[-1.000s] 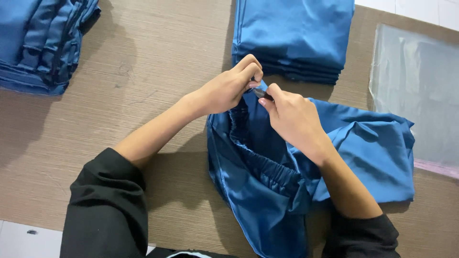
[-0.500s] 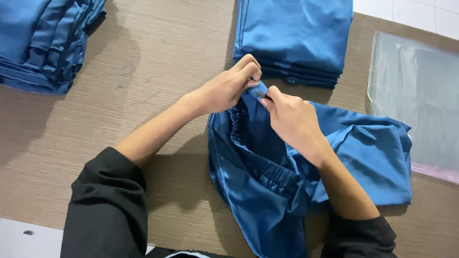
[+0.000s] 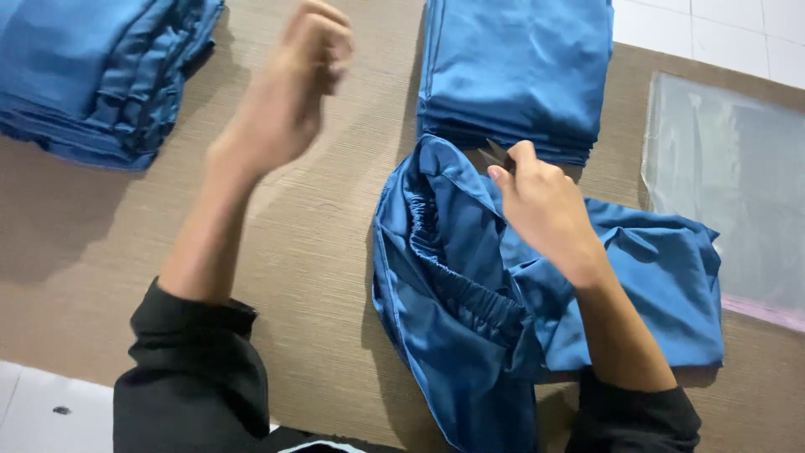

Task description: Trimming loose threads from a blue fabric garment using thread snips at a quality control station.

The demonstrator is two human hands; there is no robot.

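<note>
Left hand (image 3: 298, 80) raised, blurred, fingers loosely curled, empty, right hand (image 3: 541, 201) pinching small tool over blue garment (image 3: 470, 310)

A garment packing workshop: stacks of folded blue garments (image 3: 516, 71), clear plastic bag (image 3: 729, 184), worktable (image 3: 335, 210)

A flat, clear plastic bag (image 3: 728, 180), rectangular and greyish, lay on the worktop (image 3: 335, 210) at the right edge of the frame, with a thin pink strip along its lower edge. No labels, signs or screens showed.
</note>
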